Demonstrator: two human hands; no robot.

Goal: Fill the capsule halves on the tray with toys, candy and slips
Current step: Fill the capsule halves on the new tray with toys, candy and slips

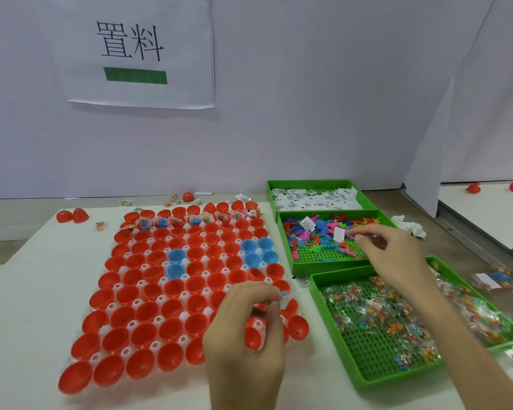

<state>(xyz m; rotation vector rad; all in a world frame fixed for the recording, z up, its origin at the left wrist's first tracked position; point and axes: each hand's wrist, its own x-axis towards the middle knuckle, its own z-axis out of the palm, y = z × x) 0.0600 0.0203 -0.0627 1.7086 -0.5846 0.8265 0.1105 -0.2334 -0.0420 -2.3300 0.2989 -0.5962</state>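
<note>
Hovering over the near right corner of the tray (116,286), the left hand (243,335) has its fingers curled in towards the thumb. Whether it holds anything cannot be told. Red halves (148,303) lie under and beside it, most of them bare. Only the far row (190,221) holds toys, candy and slips. The right hand (394,255) is well right of the tray, above the toy bin (285,241), thumb and forefinger pinching what looks like a purple toy (369,237) just beside a white slip (338,234). The candy bin (332,321) lies under its wrist and the slip bin (317,183) beyond it.
</note>
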